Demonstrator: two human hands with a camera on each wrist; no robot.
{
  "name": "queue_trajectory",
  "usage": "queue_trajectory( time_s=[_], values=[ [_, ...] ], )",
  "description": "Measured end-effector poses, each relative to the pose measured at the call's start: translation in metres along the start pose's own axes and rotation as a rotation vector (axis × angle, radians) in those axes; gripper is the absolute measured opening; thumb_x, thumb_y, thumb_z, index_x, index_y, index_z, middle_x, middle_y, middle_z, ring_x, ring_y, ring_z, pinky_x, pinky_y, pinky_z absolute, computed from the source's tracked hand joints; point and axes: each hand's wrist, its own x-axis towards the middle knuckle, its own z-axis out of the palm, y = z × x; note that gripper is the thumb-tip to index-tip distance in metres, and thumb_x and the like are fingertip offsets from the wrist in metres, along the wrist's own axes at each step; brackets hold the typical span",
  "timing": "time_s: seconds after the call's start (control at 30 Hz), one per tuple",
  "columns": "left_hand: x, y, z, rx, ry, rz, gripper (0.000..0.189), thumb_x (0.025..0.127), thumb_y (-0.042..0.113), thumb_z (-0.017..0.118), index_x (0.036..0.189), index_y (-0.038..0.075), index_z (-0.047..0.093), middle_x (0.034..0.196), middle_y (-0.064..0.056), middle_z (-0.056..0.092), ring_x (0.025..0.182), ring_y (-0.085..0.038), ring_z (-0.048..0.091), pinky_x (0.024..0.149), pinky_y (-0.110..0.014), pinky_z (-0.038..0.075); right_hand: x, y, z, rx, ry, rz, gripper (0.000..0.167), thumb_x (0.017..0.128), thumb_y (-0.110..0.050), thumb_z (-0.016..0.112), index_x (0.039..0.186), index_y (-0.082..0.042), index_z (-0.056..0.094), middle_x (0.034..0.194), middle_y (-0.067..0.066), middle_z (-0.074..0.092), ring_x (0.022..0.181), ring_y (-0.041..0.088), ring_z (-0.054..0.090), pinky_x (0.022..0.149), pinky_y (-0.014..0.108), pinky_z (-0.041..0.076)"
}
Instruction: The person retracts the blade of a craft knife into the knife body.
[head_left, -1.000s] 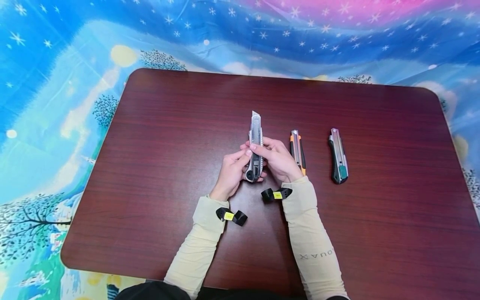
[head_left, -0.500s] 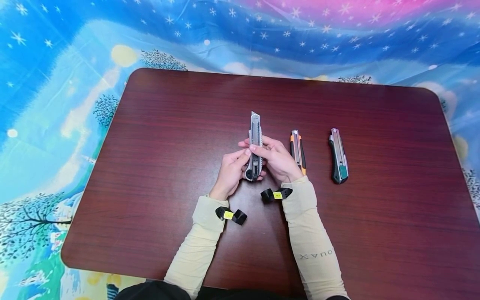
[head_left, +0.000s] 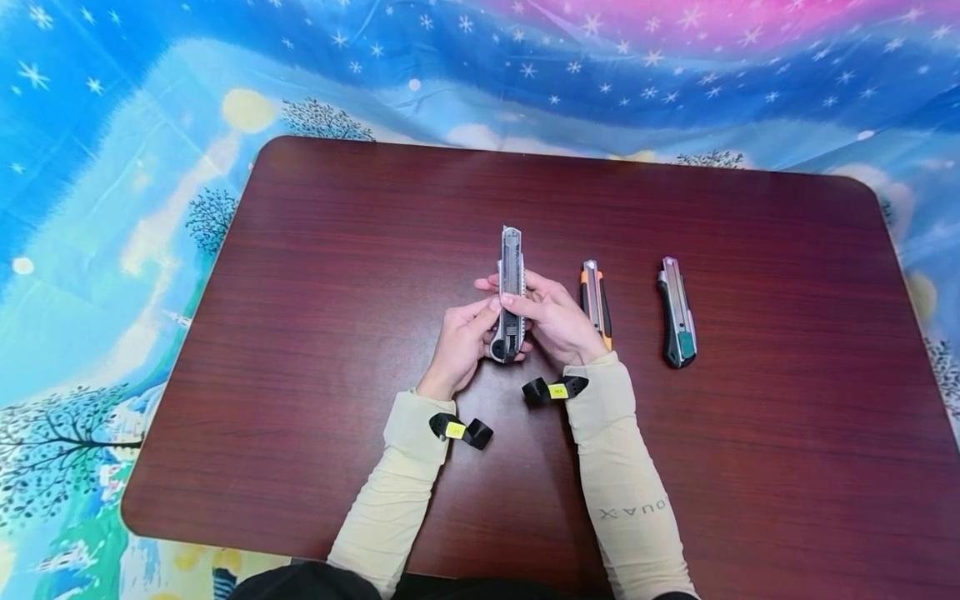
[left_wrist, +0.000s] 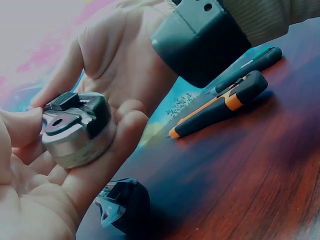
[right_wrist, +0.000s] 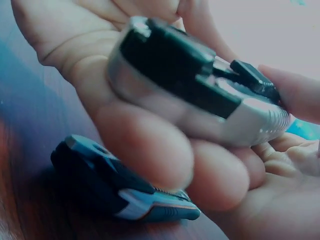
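A silver and black utility knife is held between both hands above the table, its front end pointing away from me and little of the blade showing. The left hand pinches its left side, thumb beside the slider. From the right, the right hand grips it, with the thumb across its face and fingers curled beneath. The black slider appears on top in the left wrist view. Below the hands lies another dark utility knife, hidden from the head view.
To the right lie an orange and black utility knife, partly covered by the right hand, and a green and black utility knife. The dark red wooden table has rounded corners. A printed cloth hangs behind it.
The blade tip has drawn back into the silver knife, and its slider has moved toward me. The hands stay almost in place; the right thumb is slightly lower.
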Motion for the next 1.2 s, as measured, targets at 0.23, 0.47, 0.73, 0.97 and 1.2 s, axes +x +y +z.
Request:
queue_trajectory(
  time_s=[0.23, 0.47, 0.73, 0.97, 1.2],
  values=[
    [-0.0011, 0.0012, -0.0013, 0.007, -0.008, 0.018, 0.04, 0.102, 0.016, 0.046, 0.13, -0.011, 0.052, 0.109, -0.041, 0.061, 0.07, -0.025, 0.073, 0.067, -0.046, 0.062, -0.0001, 0.0, 0.0007, 0.014, -0.019, -0.018, 0.038, 0.095, 0.002, 0.05, 0.133, 0.004, 0.049, 0.138, 0.022, 0.053, 0.116, 0.021, 0.057, 0.099, 0.025, 0.046],
    [-0.0017, 0.003, -0.0002, 0.007, -0.002, 0.014, 0.04, 0.102, 0.015, 0.044, 0.131, -0.011, 0.052, 0.109, -0.043, 0.059, 0.069, -0.026, 0.073, 0.068, -0.05, 0.061, -0.0008, -0.0019, 0.0012, 0.006, -0.03, -0.03, 0.042, 0.095, 0.005, 0.049, 0.137, 0.007, 0.044, 0.141, 0.023, 0.05, 0.116, 0.016, 0.057, 0.1, 0.025, 0.045],
    [-0.0014, 0.0032, -0.001, 0.004, -0.005, 0.018, 0.039, 0.102, 0.013, 0.043, 0.129, -0.014, 0.052, 0.108, -0.045, 0.057, 0.071, -0.035, 0.072, 0.066, -0.051, 0.061, -0.0015, -0.0027, 0.0018, 0.013, -0.048, -0.029, 0.046, 0.094, 0.006, 0.049, 0.14, 0.006, 0.042, 0.146, 0.028, 0.041, 0.118, 0.015, 0.056, 0.102, 0.026, 0.044],
    [-0.0018, 0.0036, -0.0021, -0.009, -0.006, 0.019, 0.04, 0.102, 0.013, 0.043, 0.127, -0.016, 0.052, 0.106, -0.042, 0.061, 0.07, -0.032, 0.072, 0.065, -0.05, 0.061, -0.0006, -0.0025, 0.0015, -0.001, -0.048, -0.013, 0.047, 0.093, 0.006, 0.049, 0.14, 0.006, 0.041, 0.148, 0.024, 0.041, 0.116, 0.016, 0.055, 0.1, 0.025, 0.044],
    [-0.0026, 0.0054, -0.0013, 0.023, 0.025, 0.051, 0.038, 0.101, 0.014, 0.045, 0.124, -0.015, 0.055, 0.106, -0.043, 0.06, 0.067, -0.028, 0.072, 0.061, -0.043, 0.062, 0.0001, -0.0009, 0.0027, -0.007, -0.007, 0.001, 0.051, 0.091, 0.003, 0.053, 0.14, 0.002, 0.042, 0.147, 0.026, 0.038, 0.109, 0.018, 0.055, 0.096, 0.025, 0.041]
  ],
)
